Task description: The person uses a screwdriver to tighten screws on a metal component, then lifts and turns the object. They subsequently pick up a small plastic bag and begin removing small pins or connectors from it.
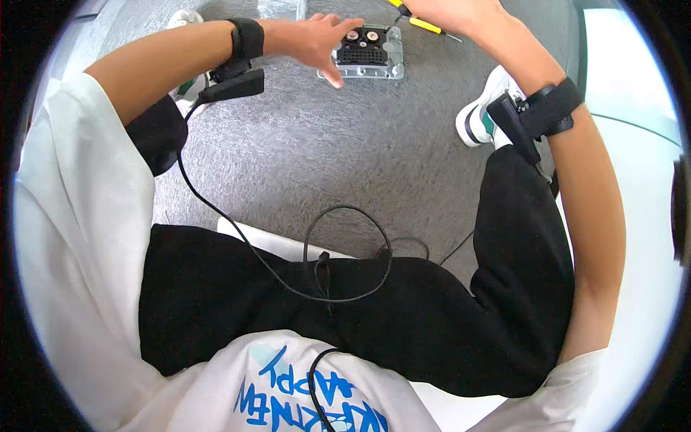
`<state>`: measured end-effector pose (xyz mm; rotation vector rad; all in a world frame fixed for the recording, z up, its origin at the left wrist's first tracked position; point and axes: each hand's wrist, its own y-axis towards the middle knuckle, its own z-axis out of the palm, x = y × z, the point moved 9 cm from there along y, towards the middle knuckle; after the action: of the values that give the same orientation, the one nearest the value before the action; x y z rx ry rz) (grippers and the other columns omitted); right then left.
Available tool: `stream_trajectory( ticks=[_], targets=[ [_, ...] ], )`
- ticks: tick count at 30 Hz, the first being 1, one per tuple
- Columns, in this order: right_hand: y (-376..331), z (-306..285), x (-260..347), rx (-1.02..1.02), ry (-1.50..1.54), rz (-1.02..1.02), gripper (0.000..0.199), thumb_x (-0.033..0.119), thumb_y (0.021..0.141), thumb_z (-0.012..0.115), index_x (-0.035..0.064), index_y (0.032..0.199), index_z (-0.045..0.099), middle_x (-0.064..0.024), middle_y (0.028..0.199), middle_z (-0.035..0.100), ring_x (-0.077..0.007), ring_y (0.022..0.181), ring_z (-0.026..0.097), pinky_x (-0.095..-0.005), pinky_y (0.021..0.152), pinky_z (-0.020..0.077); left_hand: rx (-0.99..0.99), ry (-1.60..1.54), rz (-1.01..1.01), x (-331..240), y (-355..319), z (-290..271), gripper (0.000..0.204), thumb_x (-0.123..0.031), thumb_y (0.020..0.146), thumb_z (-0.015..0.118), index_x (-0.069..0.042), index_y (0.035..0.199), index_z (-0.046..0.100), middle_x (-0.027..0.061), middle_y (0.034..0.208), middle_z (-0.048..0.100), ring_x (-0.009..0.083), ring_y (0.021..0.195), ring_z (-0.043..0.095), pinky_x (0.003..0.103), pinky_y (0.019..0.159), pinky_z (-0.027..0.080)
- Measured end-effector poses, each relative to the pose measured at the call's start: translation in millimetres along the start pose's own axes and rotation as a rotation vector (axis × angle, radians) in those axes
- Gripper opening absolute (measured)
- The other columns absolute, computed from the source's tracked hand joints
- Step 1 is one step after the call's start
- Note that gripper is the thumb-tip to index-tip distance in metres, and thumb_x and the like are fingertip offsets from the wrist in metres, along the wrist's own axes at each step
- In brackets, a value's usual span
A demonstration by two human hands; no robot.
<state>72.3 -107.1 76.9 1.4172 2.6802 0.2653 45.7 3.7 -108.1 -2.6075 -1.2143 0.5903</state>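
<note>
My left hand (314, 42) is spread open at the left side of a flat device (394, 52) with a clear plastic frame. A black panel (362, 53) with two round metal parts fills the device's middle. At the top edge, my right hand (455, 13) is partly cut off. Its bent fingers meet a yellow and black screwdriver (404, 10), whose thin dark end points down at the device's upper right corner. How the fingertips grip it is partly hidden. A yellow handle with a thin metal shaft (426, 26) lies just below that hand.
The device lies on a grey floor (331, 151) between my white shoes (481, 108). A clear plastic piece (282, 9) is beyond my left hand. A black cable (216, 209) runs from my left wrist device and loops over my lap. A white surface stands at the right.
</note>
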Motion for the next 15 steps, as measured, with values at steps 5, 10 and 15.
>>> stream_trajectory(
  ticks=[5, 10, 15],
  targets=[
    [-5.6, 10.1, -14.1, 0.081, 0.056, 0.007, 0.036, 0.022, 0.094, 0.059, -0.0046, 0.115, 0.049, -0.0298, 0.109, 0.062, -0.0502, 0.09, 0.068, -0.0571, 0.079, 0.0565, -0.08, 0.008, -0.052, -6.9, 20.3, 10.7, 0.136, -0.041, 0.063, 0.097, -0.013, 0.164, 0.01, 0.026, 0.148, 0.045, 0.0455, 0.139, 0.044, 0.06, 0.111, 0.044],
    [-15.3, 5.4, 0.9, 0.07, 0.105, -0.05, 0.035, 0.018, 0.093, 0.061, -0.0034, 0.118, 0.051, -0.0281, 0.115, 0.063, -0.0488, 0.094, 0.068, -0.0557, 0.082, 0.0564, -0.186, -0.009, 0.03, -4.0, 27.0, 7.8, 0.121, -0.036, 0.065, 0.095, -0.011, 0.158, 0.022, 0.0254, 0.137, 0.052, 0.0443, 0.129, 0.054, 0.053, 0.105, 0.05],
    [-27.4, -11.8, 22.0, 0.064, 0.167, -0.237, 0.031, 0.019, 0.093, 0.066, -0.0004, 0.115, 0.055, -0.0242, 0.108, 0.063, -0.045, 0.099, 0.065, -0.0515, 0.084, 0.0558, -0.168, -0.093, -0.043, 6.3, 19.3, 13.6, 0.105, -0.031, 0.067, 0.093, -0.007, 0.148, 0.031, 0.026, 0.131, 0.056, 0.0444, 0.124, 0.057, 0.051, 0.104, 0.051]
  ],
)
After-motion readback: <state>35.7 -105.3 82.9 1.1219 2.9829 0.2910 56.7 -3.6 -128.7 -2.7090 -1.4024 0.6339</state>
